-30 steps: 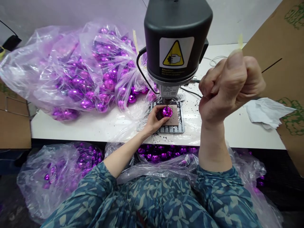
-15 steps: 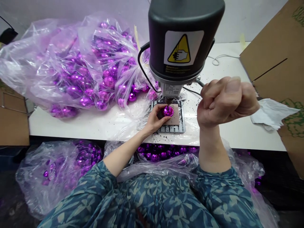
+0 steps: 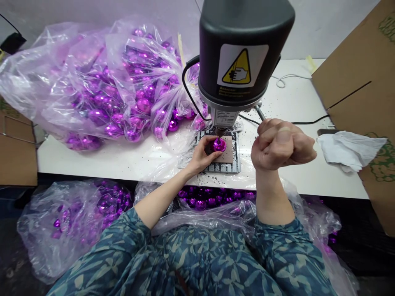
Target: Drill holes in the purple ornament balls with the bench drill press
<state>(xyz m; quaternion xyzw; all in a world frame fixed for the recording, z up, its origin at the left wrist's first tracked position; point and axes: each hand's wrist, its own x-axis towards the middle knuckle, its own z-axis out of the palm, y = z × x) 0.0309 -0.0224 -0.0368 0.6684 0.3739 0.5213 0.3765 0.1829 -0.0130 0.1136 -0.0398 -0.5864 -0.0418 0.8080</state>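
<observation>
Faceted purple ball (image 3: 220, 144), on brown board (image 3: 227, 155), slanted lever (image 3: 260, 112)

Faceted ball (image 3: 220, 146) mirror-gloss, metallic-looking; machine housing (image 3: 243, 24) smooth, satin, plastic-looking; lever (image 3: 260, 112) bare shiny metal; bag (image 3: 37, 80) crinkled glossy plastic film; tabletop (image 3: 92, 164) smooth, slight sheen; carton (image 3: 345, 70) matt cardboard; sleeve (image 3: 117, 246) cloth

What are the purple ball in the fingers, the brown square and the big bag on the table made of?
The purple ball looks like mirror-coated plastic, maybe glass: its facets flash light. The brown square could be wood or fiberboard, being dull, flat and straight-edged. The big bag seems thin, glossy plastic film: it's wrinkled and see-through.
</observation>
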